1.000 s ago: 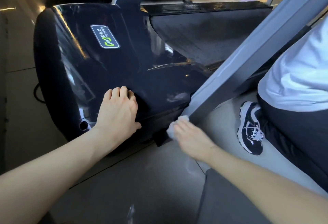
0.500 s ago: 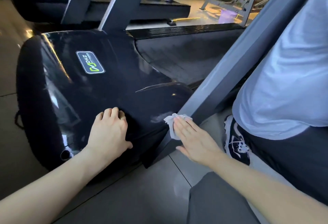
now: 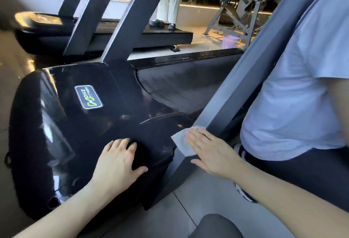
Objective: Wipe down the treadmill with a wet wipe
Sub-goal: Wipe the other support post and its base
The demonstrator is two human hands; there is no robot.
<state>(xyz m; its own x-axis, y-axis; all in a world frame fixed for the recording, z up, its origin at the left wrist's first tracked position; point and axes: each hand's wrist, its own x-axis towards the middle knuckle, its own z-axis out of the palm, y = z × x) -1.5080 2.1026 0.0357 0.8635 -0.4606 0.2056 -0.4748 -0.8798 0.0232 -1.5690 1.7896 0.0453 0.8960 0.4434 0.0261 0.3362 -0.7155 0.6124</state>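
Treadmill (image 3: 79, 124) glossy black, right hand (image 3: 211, 153) flat pressing wet wipe (image 3: 182, 142) on upright, left hand (image 3: 117, 164) spread on cover

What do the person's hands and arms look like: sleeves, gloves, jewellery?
The left hand and right hand are bare: no gloves, rings or watch visible. The left forearm and right forearm are uncovered up to the frame edge, with no sleeve showing.

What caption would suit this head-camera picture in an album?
Right hand presses a wet wipe against the treadmill's grey upright while the left hand rests on its black motor cover.
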